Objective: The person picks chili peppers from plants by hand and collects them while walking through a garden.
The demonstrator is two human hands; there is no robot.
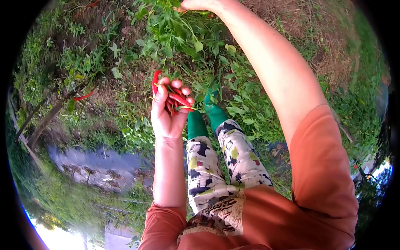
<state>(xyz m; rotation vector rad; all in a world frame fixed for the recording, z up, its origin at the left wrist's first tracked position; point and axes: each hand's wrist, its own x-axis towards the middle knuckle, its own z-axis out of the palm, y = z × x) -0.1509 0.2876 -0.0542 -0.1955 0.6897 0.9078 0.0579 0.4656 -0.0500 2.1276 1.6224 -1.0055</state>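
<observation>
The leafy plant (168, 33) stands ahead, with the right hand (198, 4) at its foliage; the view's edge hides whether those fingers are apart or together. The left hand (166, 121) has its fingers curled around the red peppers (180, 100) in its palm; a level, light cup should best prevent spills and bruising.
</observation>
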